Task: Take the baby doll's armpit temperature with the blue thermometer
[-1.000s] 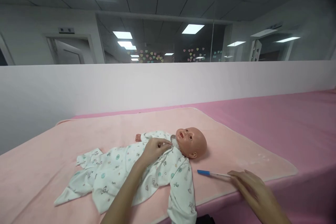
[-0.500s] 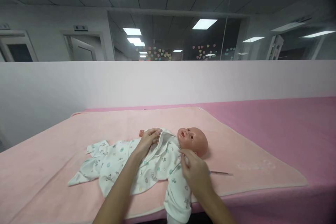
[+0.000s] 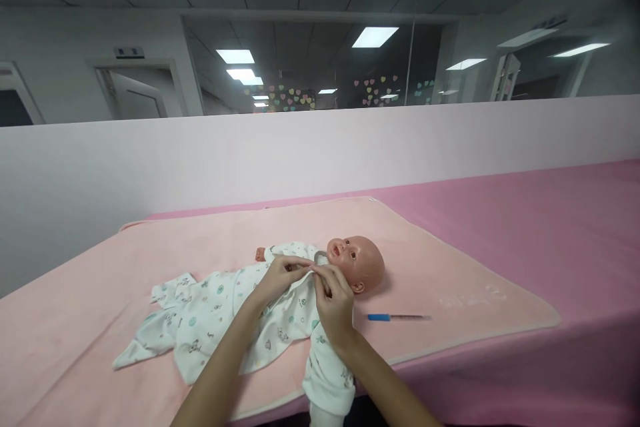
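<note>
A baby doll (image 3: 356, 259) lies on its back on a pale pink blanket (image 3: 440, 280), its head to the right. It wears a white printed sleepsuit (image 3: 215, 317). My left hand (image 3: 278, 275) pinches the suit's fabric at the chest, near the collar. My right hand (image 3: 334, 301) meets it there, fingers closed on the collar edge just below the doll's chin. One sleeve hangs over the blanket's near edge.
A thin stick with a blue tip (image 3: 395, 317) lies on the blanket to the right of the doll. Beneath the blanket, a pink sheet (image 3: 550, 227) covers the long table. Behind it runs a low white partition (image 3: 250, 153).
My right hand left the blue-tipped stick on the blanket and moved left to the doll's collar, joining my left hand. The left hand stayed on the suit's chest.
</note>
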Tool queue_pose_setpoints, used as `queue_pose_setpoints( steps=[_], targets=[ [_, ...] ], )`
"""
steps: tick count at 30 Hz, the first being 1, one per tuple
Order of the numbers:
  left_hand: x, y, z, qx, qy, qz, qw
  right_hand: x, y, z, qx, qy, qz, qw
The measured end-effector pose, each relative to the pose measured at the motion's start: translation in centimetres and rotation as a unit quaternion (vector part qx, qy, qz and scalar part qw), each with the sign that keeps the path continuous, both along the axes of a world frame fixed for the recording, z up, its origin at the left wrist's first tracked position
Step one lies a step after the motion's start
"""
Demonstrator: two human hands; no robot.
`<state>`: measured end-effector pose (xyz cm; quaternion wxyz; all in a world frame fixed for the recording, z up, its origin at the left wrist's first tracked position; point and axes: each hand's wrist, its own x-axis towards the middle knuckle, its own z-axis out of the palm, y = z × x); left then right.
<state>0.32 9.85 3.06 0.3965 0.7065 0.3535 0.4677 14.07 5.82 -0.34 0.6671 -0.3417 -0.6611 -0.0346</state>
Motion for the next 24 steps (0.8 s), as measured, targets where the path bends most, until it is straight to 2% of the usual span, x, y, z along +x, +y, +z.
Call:
queue_pose_setpoints(
  steps=[3, 11, 20, 24],
  targets=[
    [0.1, -0.2, 0.2, 0.026, 0.051, -0.028, 0.998, -0.2, 0.2, 0.3, -0.039, 0.010, 0.018, 0.999],
    [0.0, -0.3, 0.5, -0.038, 0.012, -0.028, 0.999, 0.0, 0.7, 0.0, -0.130, 0.020, 0.019, 0.991],
    [0.0, -0.9, 0.6, 0.032, 0.096, 0.006, 0.995, -0.1, 1.1, -0.3, -0.165, 0.058, 0.001, 0.985],
    [0.0, -0.9, 0.5, 0.033, 0.082, -0.010, 0.996, 0.0, 1.1, -0.5, -0.162, 0.034, -0.004, 0.986]
  ],
)
